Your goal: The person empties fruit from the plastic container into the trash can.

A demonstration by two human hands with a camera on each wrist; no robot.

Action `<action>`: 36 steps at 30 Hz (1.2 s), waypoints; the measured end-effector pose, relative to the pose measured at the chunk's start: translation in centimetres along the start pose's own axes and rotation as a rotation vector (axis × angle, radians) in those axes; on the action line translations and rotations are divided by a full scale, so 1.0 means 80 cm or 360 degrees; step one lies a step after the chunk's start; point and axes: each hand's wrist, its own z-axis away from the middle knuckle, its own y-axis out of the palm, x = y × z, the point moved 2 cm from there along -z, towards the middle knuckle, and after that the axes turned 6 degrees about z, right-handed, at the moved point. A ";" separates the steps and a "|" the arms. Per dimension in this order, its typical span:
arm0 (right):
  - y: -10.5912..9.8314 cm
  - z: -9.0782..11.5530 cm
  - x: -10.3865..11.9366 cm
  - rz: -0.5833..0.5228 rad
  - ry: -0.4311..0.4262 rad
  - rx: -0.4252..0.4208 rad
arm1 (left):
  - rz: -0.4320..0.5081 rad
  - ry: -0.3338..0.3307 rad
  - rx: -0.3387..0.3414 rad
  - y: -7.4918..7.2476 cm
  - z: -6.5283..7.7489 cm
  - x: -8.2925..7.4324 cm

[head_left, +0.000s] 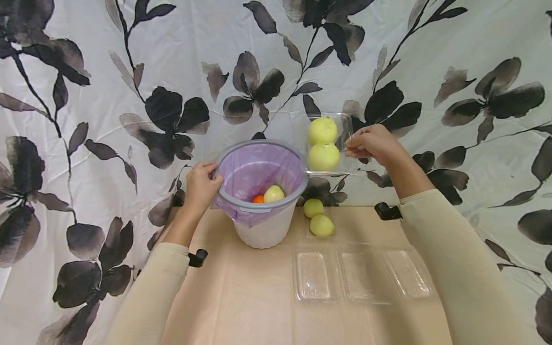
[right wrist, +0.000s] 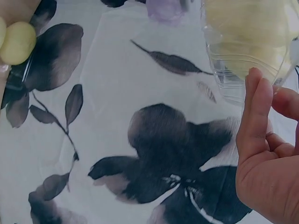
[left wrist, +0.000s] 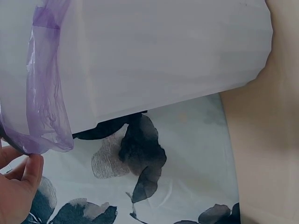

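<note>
My left hand grips the grey rim of a white bin, thumb and fingers over its edge. A purple bag lines the bin and hangs over the rim; in the left wrist view its folds hang close to the fingertips. Inside lie a round yellow-green fruit and an orange thing, partly hidden. My right hand pinches the side of a clear plastic container, raised at the bin's right rim. Two yellow-green fruits sit in it, one behind the other.
Right of the bin, two smaller-looking yellow-green fruits sit in another clear container on the tan table. Three clear containers stand in a row nearer the front. A white curtain with dark flowers hangs behind the table.
</note>
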 end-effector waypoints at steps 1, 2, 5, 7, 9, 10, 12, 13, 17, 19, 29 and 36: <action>0.003 -0.002 0.003 0.0007 0.0002 0.0000 | 0.0000 -0.0004 0.0005 0.000 0.000 0.000; 0.006 -0.003 0.006 0.0018 0.0006 0.0000 | -0.0003 -0.0003 0.0008 0.000 0.000 0.000; 0.016 -0.008 0.015 0.0076 0.0001 -0.0022 | -0.0014 -0.0005 0.0015 -0.002 0.000 -0.001; 0.021 -0.012 0.022 0.0116 0.0007 -0.0042 | -0.0027 -0.0007 0.0011 -0.002 0.000 0.000; 0.025 -0.017 0.029 0.0136 0.0015 -0.0065 | -0.0027 -0.0013 0.0015 -0.002 -0.001 0.001; 0.027 -0.019 0.033 0.0148 0.0019 -0.0076 | -0.0025 -0.0016 0.0017 -0.002 -0.001 0.001; 0.030 -0.023 0.040 0.0160 0.0016 -0.0093 | -0.0021 -0.0020 0.0022 -0.001 -0.002 0.001; 0.032 -0.025 0.044 0.0168 0.0009 -0.0100 | -0.0020 -0.0020 0.0022 -0.001 -0.002 0.001; 0.042 -0.031 0.057 0.0210 -0.0054 -0.0124 | -0.0018 -0.0022 0.0021 0.000 -0.004 0.001; 0.049 -0.035 0.061 0.0198 -0.0096 -0.0131 | -0.0019 -0.0028 0.0021 0.000 -0.005 0.002; 0.075 -0.044 0.072 0.0129 -0.0263 -0.0173 | -0.0022 -0.0033 0.0019 0.000 -0.005 0.002; 0.090 -0.048 0.074 0.0276 -0.0434 -0.0227 | -0.0028 -0.0023 0.0011 0.001 -0.005 0.000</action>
